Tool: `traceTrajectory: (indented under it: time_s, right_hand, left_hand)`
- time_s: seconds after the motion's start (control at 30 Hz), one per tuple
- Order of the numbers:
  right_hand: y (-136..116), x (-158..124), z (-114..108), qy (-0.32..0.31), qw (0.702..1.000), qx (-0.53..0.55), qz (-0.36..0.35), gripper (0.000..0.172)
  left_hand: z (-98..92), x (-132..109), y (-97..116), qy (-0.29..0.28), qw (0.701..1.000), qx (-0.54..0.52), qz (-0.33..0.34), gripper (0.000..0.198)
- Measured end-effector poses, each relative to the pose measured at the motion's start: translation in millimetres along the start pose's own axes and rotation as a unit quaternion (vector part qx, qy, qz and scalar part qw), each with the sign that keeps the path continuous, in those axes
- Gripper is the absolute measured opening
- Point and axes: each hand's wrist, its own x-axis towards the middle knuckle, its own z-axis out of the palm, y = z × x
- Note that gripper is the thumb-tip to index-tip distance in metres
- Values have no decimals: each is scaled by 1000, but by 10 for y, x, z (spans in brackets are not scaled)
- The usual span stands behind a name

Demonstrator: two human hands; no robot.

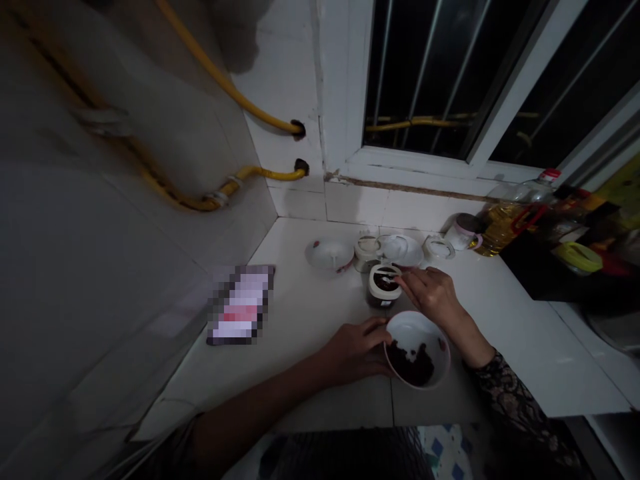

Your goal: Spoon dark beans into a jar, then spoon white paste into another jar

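Head view: the person is working at a white tiled counter (310, 320) set into a corner under a window.
White bowl (417, 349): it is sitting near the front edge of the counter, with a dark, lumpy helping lying in its near half.
Left hand (357, 347): it is resting on the counter with its fingers curling against the bowl's left rim and steadying it; it is not closing around the bowl.
Right hand (434, 293): it is hovering just behind the bowl, its fingertips pinched narrowly over the mouth of the open jar; what they are pinching is too small to tell.
Open jar (383, 285): it is standing upright just behind the bowl, showing dark contents under a white rim.
Back row: a small white dish (330, 254), a lidded jar (367, 252) and a flat white lid (439, 248) are standing along the counter's back edge.
Oil bottle (510, 215): it is leaning toward the back right corner, holding yellow liquid.
Left edge: a blurred-out flat packet (241, 305) is lying near the wall.
Wall: yellow hoses (235, 183) are running into the tiles above the back left corner.
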Motion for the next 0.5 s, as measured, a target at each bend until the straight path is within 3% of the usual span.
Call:
traceTrajectory:
  time_s: [0.13,0.37,0.5]
  right_hand:
    - [-8,3,-2,-8,1000,29,5,34]
    - [-23,-29,107,1,987,115,108,26]
    - [-51,-34,169,33,938,276,206,22]
  left_hand:
    - [26,-4,-9,14,1000,-4,5,50]
    - [20,-17,-5,7,1000,-5,-3,48]
    - [19,-21,-13,-2,1000,1,-7,48]
